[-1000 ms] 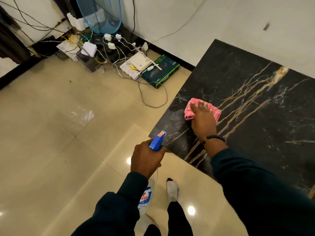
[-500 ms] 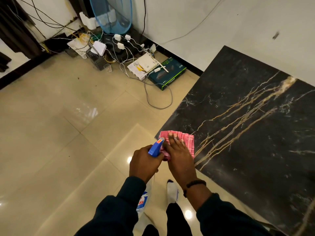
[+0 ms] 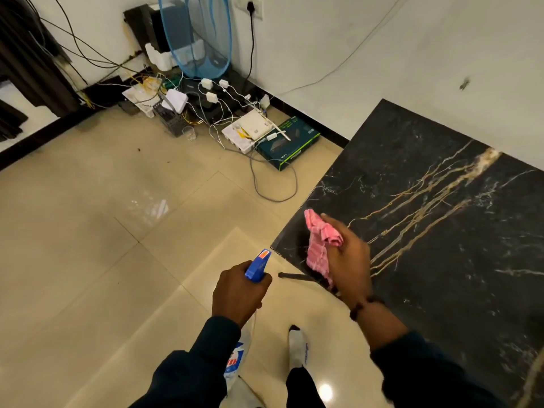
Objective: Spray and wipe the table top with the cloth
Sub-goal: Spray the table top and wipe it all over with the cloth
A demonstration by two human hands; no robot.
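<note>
Head view, the only view: two hands in frame, one cloth, one spray bottle, one table. The right hand [image 3: 348,260] is raised over the near-left corner of the table [image 3: 441,231], fingers curled around the pink cloth [image 3: 319,245], which is bunched at the fingers and hangs down in a loose fold over the table's edge; whether its lower end touches the marble cannot be told. One dark beaded bracelet [image 3: 363,306] circles that wrist. The left hand [image 3: 238,293] is out over the floor, just left of the table corner, gripping the neck of the spray bottle [image 3: 235,362]; its blue trigger head [image 3: 257,265] pokes up past the knuckles and points away toward the far wall, and the clear body with a blue and red label hangs below the dark sleeve. The table is black marble with gold veins. One socked foot [image 3: 298,347] stands on the glossy beige floor [image 3: 103,245] between the arms. Against the far wall: one blue mesh basket [image 3: 195,36], one green box [image 3: 290,144], one small glass [image 3: 189,133], and a tangle of white chargers and cables.
</note>
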